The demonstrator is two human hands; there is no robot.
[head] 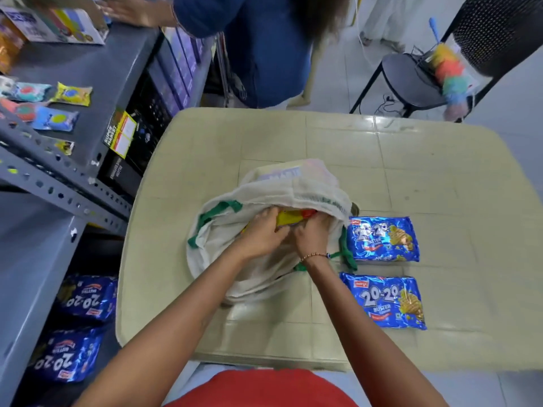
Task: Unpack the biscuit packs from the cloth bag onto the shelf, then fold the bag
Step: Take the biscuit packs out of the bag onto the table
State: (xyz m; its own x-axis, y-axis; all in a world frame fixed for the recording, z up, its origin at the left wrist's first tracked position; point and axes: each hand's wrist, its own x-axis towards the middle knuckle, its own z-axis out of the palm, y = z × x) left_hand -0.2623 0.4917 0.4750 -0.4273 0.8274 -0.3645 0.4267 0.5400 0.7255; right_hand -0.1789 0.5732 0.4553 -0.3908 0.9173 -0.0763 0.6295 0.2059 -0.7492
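Observation:
A white cloth bag with green handles lies open on the beige table. Both my hands reach into its mouth. My left hand grips a yellow and red biscuit pack that sticks partly out of the bag. My right hand holds the same pack from the right side. Two blue 20-20 biscuit packs lie flat on the table right of the bag. Two more blue packs sit on a low shelf at the bottom left.
A grey metal shelf rack stands to the left with small snack packets and boxes. Another person in blue stands beyond the table, a hand on the shelf. A black chair with a colourful duster is at the far right.

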